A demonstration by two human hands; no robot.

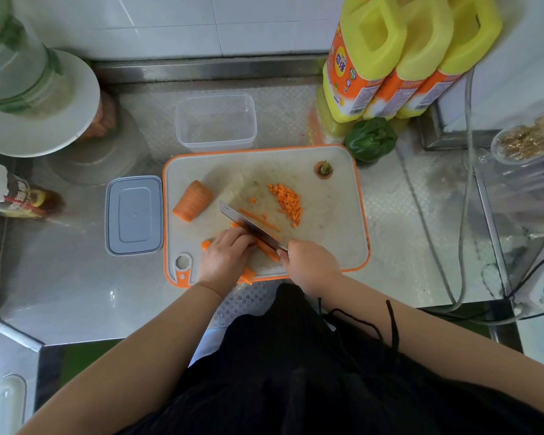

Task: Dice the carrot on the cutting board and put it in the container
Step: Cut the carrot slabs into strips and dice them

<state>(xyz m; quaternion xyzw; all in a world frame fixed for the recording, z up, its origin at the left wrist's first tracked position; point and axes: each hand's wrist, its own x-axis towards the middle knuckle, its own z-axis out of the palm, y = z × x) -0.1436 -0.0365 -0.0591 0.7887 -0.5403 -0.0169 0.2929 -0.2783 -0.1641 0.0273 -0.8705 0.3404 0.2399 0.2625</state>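
On the orange-rimmed cutting board [333, 215] lie a thick carrot chunk [192, 200] at the left, a pile of diced carrot [287, 200] right of centre, a few thin strips [259, 219], and the carrot top [324, 168] in the far right corner. My left hand [225, 257] holds down carrot slices [266, 249] near the front edge, fingers curled over them. My right hand [310, 265] grips the handle of a cleaver [248, 226], whose blade rests against the left fingers. The clear container [215, 120] stands behind the board, nothing in it.
The container's grey lid [134, 215] lies left of the board. A green pepper [371, 139] and yellow bottles [399, 58] stand at the back right. A white plate [44, 105] on a stand is at the left. Cables [462, 215] run along the right.
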